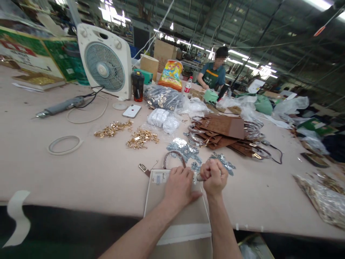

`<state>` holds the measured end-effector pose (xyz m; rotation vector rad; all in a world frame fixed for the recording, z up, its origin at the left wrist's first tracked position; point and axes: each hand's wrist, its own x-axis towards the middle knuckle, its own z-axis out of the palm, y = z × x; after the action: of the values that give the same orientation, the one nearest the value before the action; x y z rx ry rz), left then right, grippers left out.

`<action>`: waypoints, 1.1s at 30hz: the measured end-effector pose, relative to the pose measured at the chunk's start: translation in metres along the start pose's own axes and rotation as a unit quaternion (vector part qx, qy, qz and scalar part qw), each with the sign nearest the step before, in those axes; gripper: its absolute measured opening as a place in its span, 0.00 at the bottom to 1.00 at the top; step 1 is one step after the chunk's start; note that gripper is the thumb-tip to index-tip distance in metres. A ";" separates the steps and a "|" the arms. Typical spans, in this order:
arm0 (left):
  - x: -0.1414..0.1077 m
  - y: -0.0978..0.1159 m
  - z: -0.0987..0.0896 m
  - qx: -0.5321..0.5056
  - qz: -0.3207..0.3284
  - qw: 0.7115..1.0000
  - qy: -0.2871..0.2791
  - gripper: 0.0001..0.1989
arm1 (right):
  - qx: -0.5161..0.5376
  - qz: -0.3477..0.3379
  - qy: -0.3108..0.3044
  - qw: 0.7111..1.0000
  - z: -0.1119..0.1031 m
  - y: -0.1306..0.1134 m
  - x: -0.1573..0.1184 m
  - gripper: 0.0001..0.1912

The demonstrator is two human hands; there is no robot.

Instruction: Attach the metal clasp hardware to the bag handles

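"Where's the panel (191, 217)?"
"Table's (113, 180) near edge, long axis running away from the wearer, glossy brown arched handle (174, 152) farthest!"
"Hands?"
"Apart: left hand (179, 183) flat on smooth beige, right fist (215, 175) clamped round a pale stub (199, 177)!"

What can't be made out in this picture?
All in the head view:
- Object in the right hand: mostly hidden by fingers.
- Bag panel: partly covered by the left hand; near end cut off by the bottom edge.
- Gold hardware pieces: too small and jumbled to count.

The right hand's grip (215, 176) mostly hides a tool (199, 177).
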<state>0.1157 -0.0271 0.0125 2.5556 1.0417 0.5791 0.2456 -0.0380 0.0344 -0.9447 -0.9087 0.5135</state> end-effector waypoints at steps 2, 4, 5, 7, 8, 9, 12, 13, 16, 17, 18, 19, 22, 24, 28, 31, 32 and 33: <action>0.000 0.001 0.001 -0.005 -0.003 1.000 0.000 0.32 | 0.016 -0.022 0.008 1.000 0.000 -0.010 0.002 0.22; 0.002 0.001 0.002 -0.019 -0.007 1.000 0.001 0.33 | 0.040 -0.011 0.009 0.999 -0.003 -0.013 -0.001 0.20; 0.003 0.000 0.002 -0.030 -0.007 1.000 0.001 0.33 | 0.056 0.004 0.009 0.998 -0.005 -0.011 -0.004 0.19; 0.004 -0.005 0.000 -0.059 0.001 0.998 0.001 0.37 | 0.088 0.037 0.017 0.995 -0.010 -0.003 -0.012 0.19; 0.004 -0.010 -0.003 -0.072 0.010 0.997 0.002 0.39 | 0.103 0.048 0.026 0.993 -0.012 0.002 -0.016 0.18; 0.002 -0.015 -0.007 -0.081 0.022 0.996 0.005 0.42 | 0.116 0.054 0.036 0.991 -0.014 0.008 -0.019 0.18; -0.009 -0.034 -0.025 -0.086 0.060 0.994 0.032 0.41 | 0.133 0.055 0.062 0.988 -0.017 0.019 -0.025 0.18; -0.014 -0.040 -0.031 -0.085 0.064 0.993 0.043 0.37 | 0.131 0.052 0.067 0.988 -0.017 0.021 -0.025 0.18; -0.028 -0.057 -0.042 -0.088 0.050 0.993 0.060 0.23 | 0.115 0.040 0.067 0.990 -0.015 0.021 -0.025 0.18; -0.031 -0.060 -0.042 -0.087 0.045 0.993 0.059 0.19 | 0.108 0.034 0.065 0.991 -0.014 0.020 -0.025 0.18; -0.034 -0.062 -0.042 -0.084 0.043 0.994 0.056 0.15 | 0.100 0.027 0.063 0.993 -0.012 0.019 -0.026 0.18; -0.037 -0.064 -0.040 -0.080 0.043 0.994 0.053 0.13 | 0.091 0.020 0.059 0.994 -0.011 0.019 -0.027 0.18; -0.039 -0.063 -0.034 -0.065 0.047 0.996 0.050 0.10 | 0.063 -0.002 0.046 0.997 -0.008 0.020 -0.031 0.17; -0.039 -0.061 -0.032 -0.062 0.041 0.996 0.050 0.09 | 0.055 -0.009 0.040 0.998 -0.008 0.020 -0.032 0.17; -0.040 -0.060 -0.032 -0.076 0.013 0.996 0.053 0.09 | 0.037 -0.012 0.040 0.998 -0.003 0.012 -0.031 0.17; -0.041 -0.061 -0.031 -0.087 -0.006 0.994 0.059 0.11 | 0.053 -0.020 0.032 0.998 0.009 0.001 -0.031 0.18; -0.042 -0.061 -0.031 -0.089 -0.010 0.994 0.061 0.12 | 0.068 -0.022 0.026 0.997 0.015 -0.002 -0.032 0.18; -0.042 -0.061 -0.031 -0.090 -0.012 0.994 0.063 0.12 | 0.082 -0.023 0.018 0.996 0.021 -0.004 -0.033 0.18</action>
<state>0.0375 -0.0113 0.0021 2.3731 1.0091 0.7992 0.2106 -0.0540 0.0295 -0.7807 -0.8400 0.5219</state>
